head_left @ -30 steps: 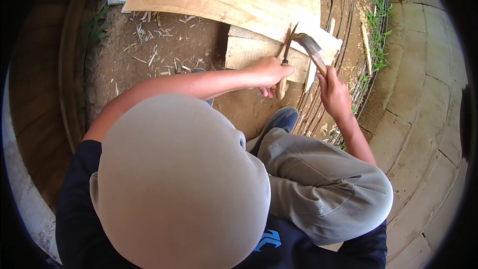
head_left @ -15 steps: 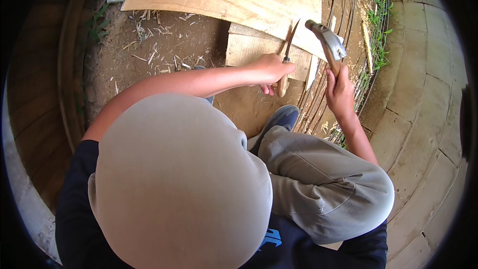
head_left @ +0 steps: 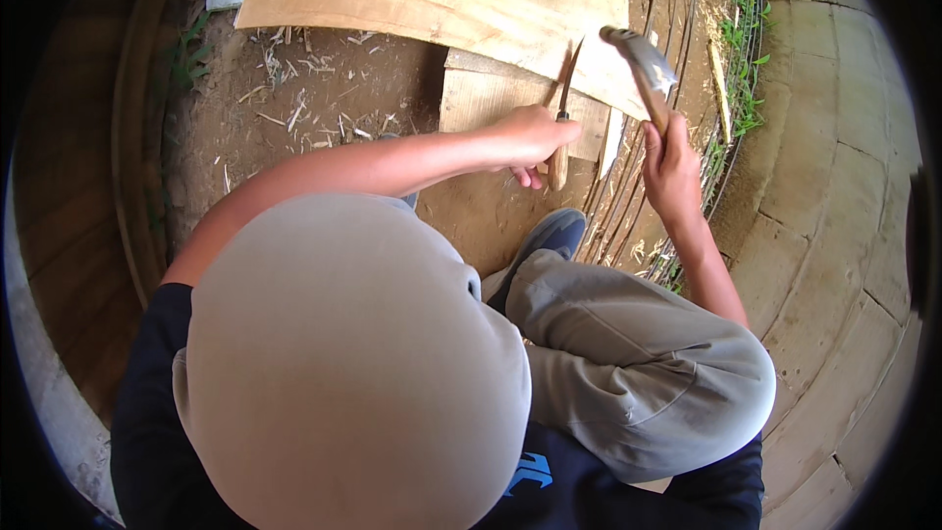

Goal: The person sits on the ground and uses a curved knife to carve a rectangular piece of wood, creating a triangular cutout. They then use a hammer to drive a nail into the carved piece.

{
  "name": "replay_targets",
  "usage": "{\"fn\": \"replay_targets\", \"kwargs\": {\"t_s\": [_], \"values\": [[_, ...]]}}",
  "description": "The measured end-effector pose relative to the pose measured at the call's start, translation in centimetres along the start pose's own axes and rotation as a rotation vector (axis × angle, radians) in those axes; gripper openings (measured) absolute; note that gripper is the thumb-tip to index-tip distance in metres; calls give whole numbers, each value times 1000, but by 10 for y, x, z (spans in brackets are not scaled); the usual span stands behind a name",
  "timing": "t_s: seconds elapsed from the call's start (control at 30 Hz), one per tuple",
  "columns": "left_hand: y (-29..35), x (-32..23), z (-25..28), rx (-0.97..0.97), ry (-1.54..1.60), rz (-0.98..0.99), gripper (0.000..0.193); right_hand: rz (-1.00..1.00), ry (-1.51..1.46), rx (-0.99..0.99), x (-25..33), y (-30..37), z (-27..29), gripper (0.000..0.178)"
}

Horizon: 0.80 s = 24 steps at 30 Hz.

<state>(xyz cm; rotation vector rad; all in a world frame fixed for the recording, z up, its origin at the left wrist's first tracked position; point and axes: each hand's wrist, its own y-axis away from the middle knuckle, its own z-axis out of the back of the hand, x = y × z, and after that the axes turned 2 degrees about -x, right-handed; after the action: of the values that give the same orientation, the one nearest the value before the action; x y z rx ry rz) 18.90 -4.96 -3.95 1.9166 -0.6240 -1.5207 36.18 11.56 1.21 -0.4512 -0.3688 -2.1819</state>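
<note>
In the head view, my left hand (head_left: 533, 137) pinches the bladed tool's (head_left: 562, 120) wooden handle, apparently steadying it; its long axis runs away from me, tip forward and slightly right, over the pale board (head_left: 392, 5). My right hand (head_left: 673, 172) wraps the hammer (head_left: 648, 74), seemingly for control.

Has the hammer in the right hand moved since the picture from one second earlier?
Yes: judged against the long plank, which lies nearly where it was, the hammer has shifted rightward and toward the picture's top.
</note>
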Motion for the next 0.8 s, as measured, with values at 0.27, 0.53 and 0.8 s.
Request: {"fn": "replay_targets", "kwargs": {"t_s": [0.27,0.53,0.8], "values": [[4,-12,3,21,56,3,67,50,118,64,-1,-5,-3,23],[2,-9,2,20,78,46,67,94,-13,-70,-2,-4,-6,19],[9,-20,6,50,68,45,67,19,58,37,1,-10,-2,21]]}}
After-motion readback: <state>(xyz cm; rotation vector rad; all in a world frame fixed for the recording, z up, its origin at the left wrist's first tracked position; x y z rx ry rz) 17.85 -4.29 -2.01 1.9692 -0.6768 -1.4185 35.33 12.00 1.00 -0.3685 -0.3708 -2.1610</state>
